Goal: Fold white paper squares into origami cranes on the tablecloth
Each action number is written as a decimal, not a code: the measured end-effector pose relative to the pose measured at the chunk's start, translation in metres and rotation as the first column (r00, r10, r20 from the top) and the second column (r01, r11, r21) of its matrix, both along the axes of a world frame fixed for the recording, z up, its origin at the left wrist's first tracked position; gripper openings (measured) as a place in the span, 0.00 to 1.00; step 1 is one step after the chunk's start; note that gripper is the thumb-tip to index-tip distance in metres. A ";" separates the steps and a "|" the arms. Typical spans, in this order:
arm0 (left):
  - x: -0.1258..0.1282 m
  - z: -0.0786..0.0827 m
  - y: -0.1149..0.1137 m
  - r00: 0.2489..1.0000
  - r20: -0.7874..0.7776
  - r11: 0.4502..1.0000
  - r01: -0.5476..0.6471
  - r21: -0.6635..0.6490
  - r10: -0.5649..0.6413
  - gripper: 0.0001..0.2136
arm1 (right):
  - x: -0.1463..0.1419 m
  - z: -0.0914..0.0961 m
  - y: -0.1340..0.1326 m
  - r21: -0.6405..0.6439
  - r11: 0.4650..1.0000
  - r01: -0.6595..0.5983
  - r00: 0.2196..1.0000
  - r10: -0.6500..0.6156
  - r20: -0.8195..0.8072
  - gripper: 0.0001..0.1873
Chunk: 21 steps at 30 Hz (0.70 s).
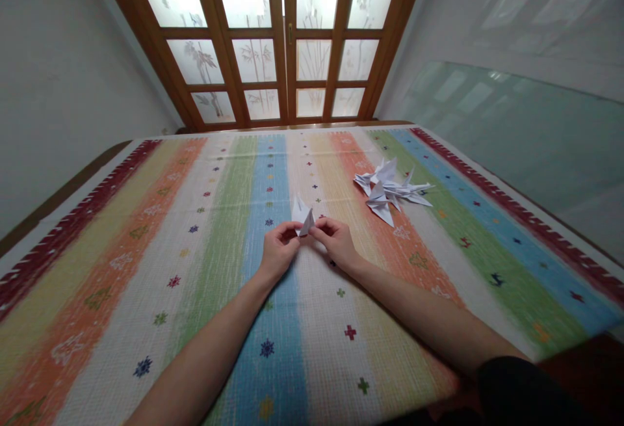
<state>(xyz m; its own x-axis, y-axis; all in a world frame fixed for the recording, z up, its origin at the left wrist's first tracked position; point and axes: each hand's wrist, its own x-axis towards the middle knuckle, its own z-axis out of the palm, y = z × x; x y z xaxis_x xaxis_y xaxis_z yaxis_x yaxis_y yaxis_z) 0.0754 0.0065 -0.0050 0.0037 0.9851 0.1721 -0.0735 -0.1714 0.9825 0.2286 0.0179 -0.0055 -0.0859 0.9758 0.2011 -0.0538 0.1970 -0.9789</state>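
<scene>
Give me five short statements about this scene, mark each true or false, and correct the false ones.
1. The left hand and right hand both hold the folded paper. True.
2. Several white paper pieces lie together on the tablecloth. True.
3. The white paper pieces lie left of both hands. False: they lie to the right.
4. The tablecloth is one plain colour. False: it has coloured stripes.
5. Wooden doors stand beyond the tablecloth's far edge. True.

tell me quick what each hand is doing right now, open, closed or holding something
Left hand: closed, pinching the folded white paper at its left side.
Right hand: closed, pinching the same paper's right side.
</scene>
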 end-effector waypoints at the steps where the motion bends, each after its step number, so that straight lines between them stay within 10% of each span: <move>1: 0.000 0.001 -0.001 1.000 -0.022 1.000 0.011 0.020 -0.010 0.11 | 0.000 0.000 0.000 0.005 1.000 0.019 1.000 -0.019 0.002 0.10; 10: 0.002 0.006 -0.005 0.974 -0.205 0.991 -0.081 0.107 0.102 0.05 | -0.004 0.003 -0.005 0.022 0.998 0.066 0.997 -0.067 0.027 0.14; 21: 0.008 0.005 -0.003 0.996 0.052 0.997 -0.068 -0.022 0.069 0.11 | -0.005 -0.002 -0.001 -0.073 0.997 0.020 0.996 -0.026 -0.088 0.23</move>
